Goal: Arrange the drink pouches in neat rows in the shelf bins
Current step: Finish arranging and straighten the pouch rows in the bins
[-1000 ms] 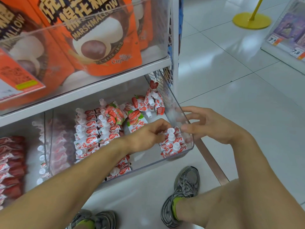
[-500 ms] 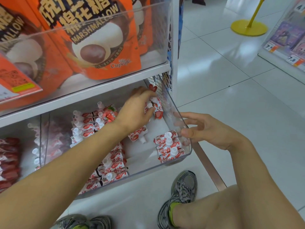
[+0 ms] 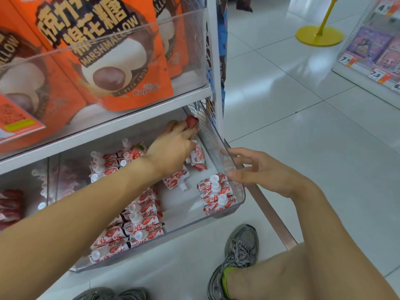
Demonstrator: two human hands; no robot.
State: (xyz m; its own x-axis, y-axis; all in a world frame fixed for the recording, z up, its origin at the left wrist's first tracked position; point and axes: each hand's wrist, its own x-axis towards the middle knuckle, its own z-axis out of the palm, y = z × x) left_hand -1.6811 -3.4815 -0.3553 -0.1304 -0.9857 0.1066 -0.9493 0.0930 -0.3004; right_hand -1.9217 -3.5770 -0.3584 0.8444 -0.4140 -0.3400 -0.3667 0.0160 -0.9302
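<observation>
A clear plastic bin [image 3: 217,146] on the bottom shelf holds red-and-white drink pouches with white caps. A short stack of pouches [image 3: 216,195] stands in its front right corner. A longer row of pouches [image 3: 138,221] runs along the left side. One pouch [image 3: 176,178] lies loose in the middle. My left hand [image 3: 175,146] reaches deep into the back right corner, its fingers closed on a red pouch [image 3: 191,121]. More pouches [image 3: 198,158] lie loose under that hand. My right hand [image 3: 257,172] rests on the bin's right wall, fingers spread, thumb inside.
Orange marshmallow bags [image 3: 112,61] fill the clear bin on the shelf above. A neighbouring bin [image 3: 26,191] at left holds dark red packs. My grey shoes [image 3: 240,254] are on the white tiled floor below. A yellow stand base [image 3: 319,36] and another shelf [image 3: 372,57] lie far right.
My left hand left the front right stack and reached back to the far right corner, closing on a red pouch. My right hand stayed on the bin's right wall.
</observation>
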